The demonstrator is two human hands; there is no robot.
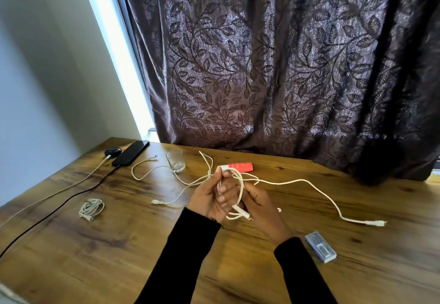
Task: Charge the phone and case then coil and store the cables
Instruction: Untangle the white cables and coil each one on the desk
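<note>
Above the middle of the wooden table (119, 244), my left hand (209, 196) grips several loops of a white cable (309, 183). My right hand (258, 199) pinches the same cable beside it. The cable's loose ends trail right to a plug (378, 223) and left across the table. A coiled white cable (91, 209) lies at the left. At the far left a black phone (131, 152) has a black cable (59, 206) plugged in. A dark earbud case (112, 152) next to it has a white cable (71, 183) plugged in.
A clear glass (175, 161) stands behind the hands, with a red and white tube (237, 167) to its right. A small clear plastic box (320, 246) lies at the right front. A dark patterned curtain (273, 65) hangs behind the table.
</note>
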